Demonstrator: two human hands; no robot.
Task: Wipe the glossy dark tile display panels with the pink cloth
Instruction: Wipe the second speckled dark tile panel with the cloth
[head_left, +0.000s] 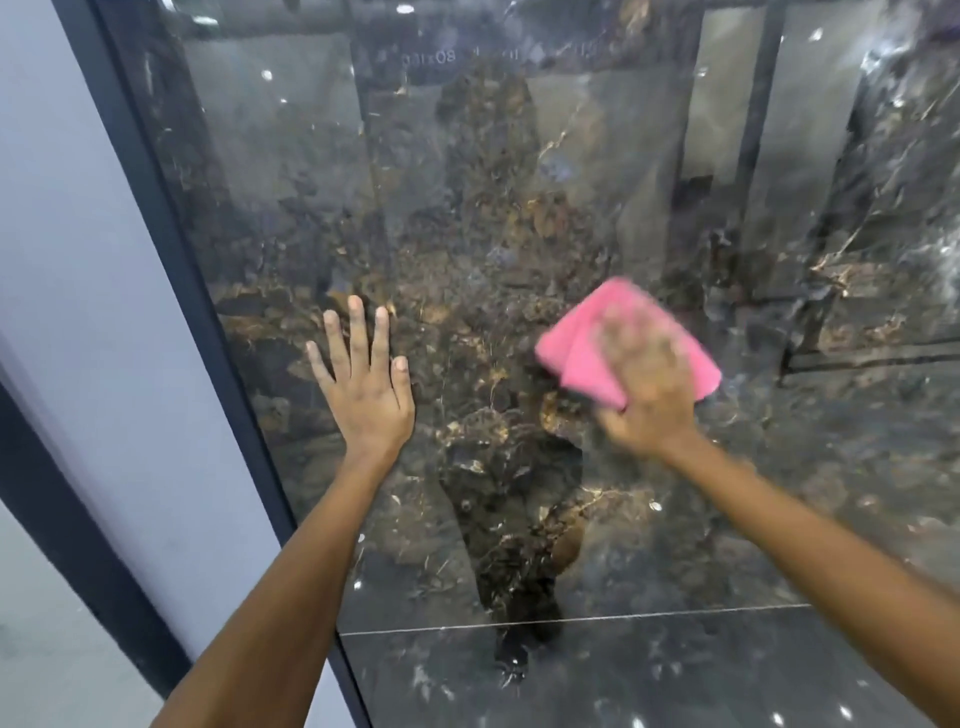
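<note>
A glossy dark marble-patterned tile panel (493, 218) fills most of the head view and mirrors the room and a person's outline. My right hand (647, 387) presses a folded pink cloth (582, 345) flat against the panel right of centre; the hand is blurred by motion. My left hand (366, 382) rests flat on the panel near its left edge, fingers spread, holding nothing. A thin pale joint line (571, 619) crosses the panel low down, with another dark tile (649, 680) below it.
A dark metal frame (171, 249) runs diagonally along the panel's left edge. Left of it is a pale grey wall (67, 234) with a dark band (62, 525) lower down. Reflected shelving shows at the upper right.
</note>
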